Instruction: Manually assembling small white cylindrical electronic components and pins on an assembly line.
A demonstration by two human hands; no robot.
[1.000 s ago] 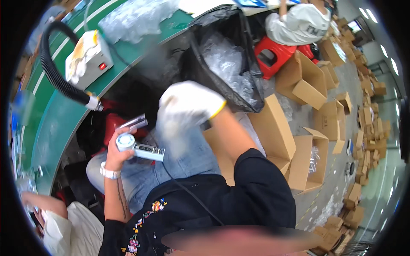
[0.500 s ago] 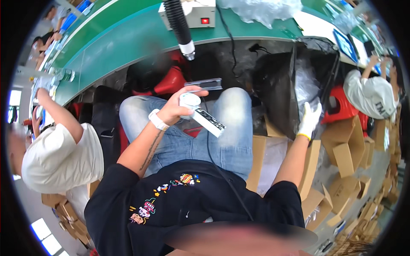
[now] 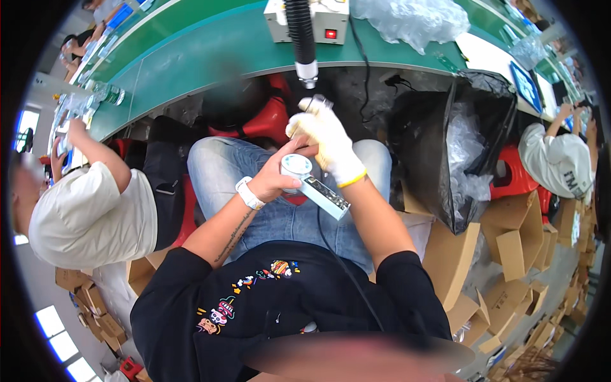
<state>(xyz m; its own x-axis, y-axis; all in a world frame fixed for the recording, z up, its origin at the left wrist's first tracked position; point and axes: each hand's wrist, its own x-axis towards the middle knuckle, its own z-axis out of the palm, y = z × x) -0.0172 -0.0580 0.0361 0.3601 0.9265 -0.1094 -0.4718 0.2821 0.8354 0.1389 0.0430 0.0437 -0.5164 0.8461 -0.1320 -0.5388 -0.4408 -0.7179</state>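
Observation:
My bare left hand (image 3: pixel 278 176), wearing a white watch (image 3: pixel 249 193), is closed around a pale device (image 3: pixel 328 198) above my lap. The device has a round disc at one end and a long rectangular body with dark patterned parts along its face. Beside it, my right hand (image 3: pixel 330 143) wears a white glove with a yellow cuff. Its fingers are closed at my left fingertips on a clear plastic piece (image 3: pixel 323 100), mostly hidden by the glove. A black corrugated hose (image 3: pixel 299 32) with a metal tip hangs just beyond the hands.
Beyond my knees runs a green workbench (image 3: pixel 184 60) with a box (image 3: pixel 277 24) bearing a red switch. To the right hangs a black bag (image 3: pixel 420 137) holding clear plastic. Open cardboard boxes (image 3: pixel 450 258) stand at my right. Co-workers (image 3: pixel 95 213) sit on both sides.
My right hand has come from the black bag to my left hand and taken hold of the clear plastic piece. The left hand keeps the device. The view has shifted slightly.

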